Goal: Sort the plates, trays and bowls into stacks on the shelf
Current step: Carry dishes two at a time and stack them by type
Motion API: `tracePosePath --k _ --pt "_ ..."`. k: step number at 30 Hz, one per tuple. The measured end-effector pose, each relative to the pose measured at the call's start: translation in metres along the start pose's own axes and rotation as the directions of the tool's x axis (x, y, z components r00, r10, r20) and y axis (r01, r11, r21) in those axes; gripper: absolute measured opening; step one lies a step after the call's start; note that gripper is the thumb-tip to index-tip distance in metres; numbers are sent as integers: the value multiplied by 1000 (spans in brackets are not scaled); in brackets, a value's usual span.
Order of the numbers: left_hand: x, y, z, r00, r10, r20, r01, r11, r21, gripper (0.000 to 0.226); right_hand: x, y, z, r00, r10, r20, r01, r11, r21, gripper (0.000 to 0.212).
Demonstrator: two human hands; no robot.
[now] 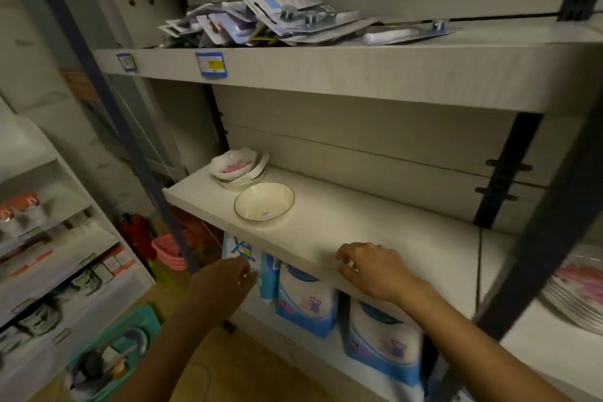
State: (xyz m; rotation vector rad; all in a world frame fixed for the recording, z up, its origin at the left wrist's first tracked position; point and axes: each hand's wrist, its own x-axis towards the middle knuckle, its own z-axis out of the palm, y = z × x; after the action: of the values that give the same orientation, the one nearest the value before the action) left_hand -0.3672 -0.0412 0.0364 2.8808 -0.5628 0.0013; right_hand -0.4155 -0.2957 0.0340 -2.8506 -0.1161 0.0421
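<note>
Hands first, seen from the head camera: the left hand [225, 281] hangs in front of and just below the middle shelf [375, 228], fingers loosely curled and holding nothing, close to the blue-and-white packages [306, 300] that hang under the shelf's front edge. The right hand [372, 269] rests over that front edge, palm down, fingers bent and slightly spread, empty as well. Well back and to the left on the same shelf sits a cream bowl [264, 201] with a thin dark rim, upright and alone. Just behind it, at the shelf's far left corner, stands a small stack of white bowls [239, 168]; the top one is tilted and shows a pink pattern inside. The rest of this shelf board is bare. On the upper shelf [326, 75] lies a loose heap of carded blister packs [287, 19], and two blue price tags [211, 64] are stuck to its front lip. At the far right, beyond a dark upright post [535, 245], a stack of plates [579, 294] with pink flowers lies on a neighbouring shelf, partly cut off by the frame edge. Lower left, a teal tray [111, 352] holds blurred items that cannot be made out.
</note>
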Motion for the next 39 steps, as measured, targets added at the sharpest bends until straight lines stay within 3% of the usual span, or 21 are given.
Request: tracePosePath --k 5,9,13,18,23,28,35,39 --pt "59 -52 -17 999 26 47 -25 1000 -10 14 77 -11 8 998 64 -24 -63 998 29 35" --pt "102 -91 -29 1000 7 14 -7 1000 -13 16 126 -20 18 993 109 -40 -107 994 37 35" --pt "135 -120 -26 997 41 67 -40 999 -17 21 158 -32 33 983 186 -3 -186 981 57 35" --pt "178 -154 -23 997 37 70 -24 985 -169 27 197 -48 50 944 329 4 -329 942 70 37" --pt "227 -199 -20 992 85 97 -63 976 -209 21 242 -62 74 808 578 109 -588 789 175 50" --pt "269 -247 -27 977 130 170 -92 972 -217 30 269 -82 92 616 777 133 -776 569 272 34" --pt "320 -292 -28 978 137 160 -96 966 -241 35 275 -101 96 451 890 64 -859 414 301 26" --pt "354 -297 -25 978 108 177 -30 918 -396 41 257 -113 98 373 928 -4 -853 345 392 22"
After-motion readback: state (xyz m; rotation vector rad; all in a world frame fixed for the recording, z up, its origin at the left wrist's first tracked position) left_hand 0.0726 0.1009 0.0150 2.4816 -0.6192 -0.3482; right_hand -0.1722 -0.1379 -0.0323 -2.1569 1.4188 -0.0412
